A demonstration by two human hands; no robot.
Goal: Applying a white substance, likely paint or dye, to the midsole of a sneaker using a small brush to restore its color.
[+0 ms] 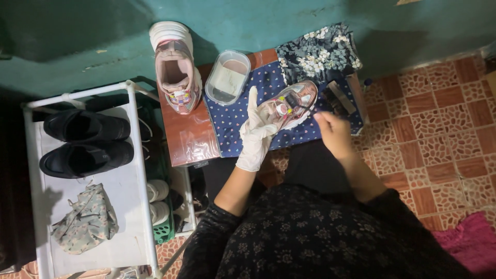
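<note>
Nearest the camera, the person's dark flower-printed sleeves [310,232] are filling the near edge of the view, with both forearms reaching away toward a low table [188,137]. The left hand [257,132], wearing a pale glove, is cupping a small pink and silver sneaker [289,106] from below, its fingers curling loosely around the sole and one fingertip standing up beside the upper. The right hand [333,132] is bare and its fingertips are pressing together as if pinching something thin, perhaps a lace end; what it is pinching is too small to tell. The sneaker is hovering over a blue dotted cloth [237,126] spread on the table. It is looking light, soft in the upper and stiffer along the sole, so the sole and heel are seeming the firmest places to hold. The matching sneaker [176,70] is standing at the far left of the table, beside a clear plastic tub [227,77] holding cloudy liquid. A brush [341,98] is lying on the cloth to the right, near a folded floral fabric [320,54]. Further left, two black shoes [85,142] are sitting on a white rack [137,170].
</note>
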